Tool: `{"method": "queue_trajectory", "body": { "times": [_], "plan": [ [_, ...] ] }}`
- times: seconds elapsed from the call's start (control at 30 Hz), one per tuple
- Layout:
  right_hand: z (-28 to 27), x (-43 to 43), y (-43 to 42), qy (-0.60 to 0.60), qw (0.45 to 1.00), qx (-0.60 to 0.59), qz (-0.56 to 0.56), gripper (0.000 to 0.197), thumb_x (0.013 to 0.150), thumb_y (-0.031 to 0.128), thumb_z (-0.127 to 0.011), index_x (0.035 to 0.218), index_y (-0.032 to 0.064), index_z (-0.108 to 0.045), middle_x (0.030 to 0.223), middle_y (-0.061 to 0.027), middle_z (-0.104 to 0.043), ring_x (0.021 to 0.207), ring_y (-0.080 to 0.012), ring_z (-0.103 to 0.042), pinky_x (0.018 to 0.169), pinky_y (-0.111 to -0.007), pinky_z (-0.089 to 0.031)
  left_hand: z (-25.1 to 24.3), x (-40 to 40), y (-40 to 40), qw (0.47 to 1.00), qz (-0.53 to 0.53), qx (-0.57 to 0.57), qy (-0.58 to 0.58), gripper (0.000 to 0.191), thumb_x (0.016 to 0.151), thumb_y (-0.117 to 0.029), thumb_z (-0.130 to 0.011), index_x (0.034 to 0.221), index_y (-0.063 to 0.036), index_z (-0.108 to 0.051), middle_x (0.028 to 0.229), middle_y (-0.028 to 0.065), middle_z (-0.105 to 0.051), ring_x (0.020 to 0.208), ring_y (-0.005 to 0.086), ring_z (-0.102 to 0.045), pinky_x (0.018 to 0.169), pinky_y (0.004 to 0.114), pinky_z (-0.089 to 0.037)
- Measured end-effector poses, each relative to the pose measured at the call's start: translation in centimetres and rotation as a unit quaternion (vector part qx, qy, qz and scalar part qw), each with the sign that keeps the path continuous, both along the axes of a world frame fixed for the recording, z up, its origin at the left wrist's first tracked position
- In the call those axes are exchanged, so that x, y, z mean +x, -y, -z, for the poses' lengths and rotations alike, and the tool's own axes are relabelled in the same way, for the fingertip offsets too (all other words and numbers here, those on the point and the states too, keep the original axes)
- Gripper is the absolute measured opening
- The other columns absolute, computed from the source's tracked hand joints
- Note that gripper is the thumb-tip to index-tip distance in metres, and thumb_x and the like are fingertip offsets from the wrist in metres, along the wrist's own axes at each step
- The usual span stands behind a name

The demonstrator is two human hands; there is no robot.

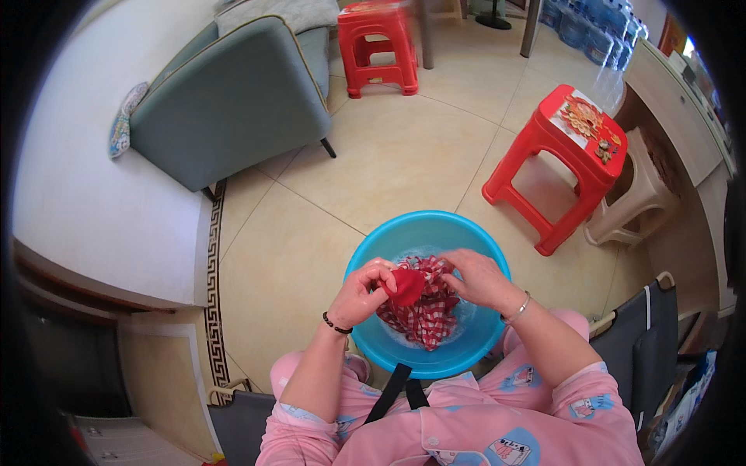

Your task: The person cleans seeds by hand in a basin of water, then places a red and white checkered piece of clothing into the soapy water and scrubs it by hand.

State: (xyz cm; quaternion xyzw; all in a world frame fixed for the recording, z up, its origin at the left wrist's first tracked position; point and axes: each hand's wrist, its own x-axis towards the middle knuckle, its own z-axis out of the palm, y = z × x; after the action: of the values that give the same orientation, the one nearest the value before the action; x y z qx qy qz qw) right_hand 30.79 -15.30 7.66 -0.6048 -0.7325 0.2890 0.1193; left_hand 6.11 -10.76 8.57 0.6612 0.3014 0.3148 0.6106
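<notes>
A round blue plastic basin (434, 362) stands on the floor between my knees, with sudsy water inside. In it lies a crumpled red-and-white checked cloth (428, 326), partly under the suds. My left hand (364, 291) pinches the edge of a plain red piece of fabric (406, 286) between thumb and fingers, above the basin. Whether this red piece is joined to the checked cloth I cannot tell. Over the right side of the basin is my right hand (479, 278), fingers spread beside the checked cloth, somewhat blurred. No object shows within its grasp.
A red plastic stool (524, 175) with a flower print stands ahead right, a beige stool (638, 198) behind it. A grey-green armchair (233, 110) is ahead left. Farther off are another red stool (379, 52) and large water bottles (594, 35). A grey folding chair (629, 349) is beside me.
</notes>
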Motion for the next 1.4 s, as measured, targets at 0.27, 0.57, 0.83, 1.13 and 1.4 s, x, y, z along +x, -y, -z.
{"method": "queue_trajectory", "body": {
  "times": [0.27,0.57,0.83,1.13,1.4],
  "plan": [
    [0.9,-0.2,-1.5,0.085,0.996,-0.030,-0.001,0.031,0.070,0.012,-0.058,0.101,0.0111,-0.061,0.089,-0.0134,-0.063,0.087,-0.0307,-0.059,0.076,-0.043,-0.044,-1.5,0.6,1.0,0.991,0.088,0.088,-0.053,0.010,0.066,0.003,-0.059,0.071,-0.0065,-0.060,0.099,0.0093,-0.057,0.089,0.0214,-0.054,0.081,0.030,-0.041],
    [1.3,1.7,-2.3,-0.221,0.956,0.010,0.193,0.035,0.073,0.000,-0.047,0.106,0.0057,-0.059,0.100,-0.0151,-0.062,0.093,-0.0278,-0.059,0.081,-0.038,-0.046,1.4,1.1,3.7,0.898,0.235,0.098,-0.358,0.011,0.070,-0.014,-0.067,0.075,-0.0075,-0.062,0.096,0.0099,-0.062,0.080,0.0265,-0.058,0.070,0.034,-0.047],
    [-0.7,-0.4,-1.2,-0.659,0.688,-0.243,0.180,0.033,0.089,0.001,-0.040,0.120,0.0041,-0.049,0.111,-0.0103,-0.056,0.101,-0.0205,-0.056,0.088,-0.033,-0.046,3.5,3.9,2.4,0.955,-0.034,-0.291,-0.049,0.054,0.090,-0.045,-0.045,0.123,-0.0023,-0.047,0.109,0.0065,-0.058,0.097,0.0167,-0.055,0.083,0.028,-0.042],
    [-2.9,-2.5,0.5,-0.474,0.870,-0.120,0.066,0.044,0.079,-0.004,-0.051,0.122,0.0054,-0.048,0.104,-0.0086,-0.059,0.095,-0.0156,-0.058,0.083,-0.028,-0.047,5.5,5.0,2.3,0.915,-0.010,-0.396,0.079,0.029,0.092,-0.017,-0.045,0.120,-0.0060,-0.047,0.102,0.0036,-0.059,0.085,0.0115,-0.057,0.072,0.024,-0.048],
    [-2.8,-3.8,3.4,-0.154,0.987,0.041,0.018,0.054,0.079,0.021,-0.061,0.125,0.0054,-0.038,0.081,-0.0189,-0.062,0.076,-0.0377,-0.060,0.064,-0.044,-0.048,4.8,4.5,1.7,0.908,-0.097,-0.324,0.247,0.051,0.090,-0.042,-0.047,0.122,-0.0027,-0.047,0.118,0.0058,-0.054,0.107,0.0151,-0.051,0.092,0.030,-0.041]
  ]
}}
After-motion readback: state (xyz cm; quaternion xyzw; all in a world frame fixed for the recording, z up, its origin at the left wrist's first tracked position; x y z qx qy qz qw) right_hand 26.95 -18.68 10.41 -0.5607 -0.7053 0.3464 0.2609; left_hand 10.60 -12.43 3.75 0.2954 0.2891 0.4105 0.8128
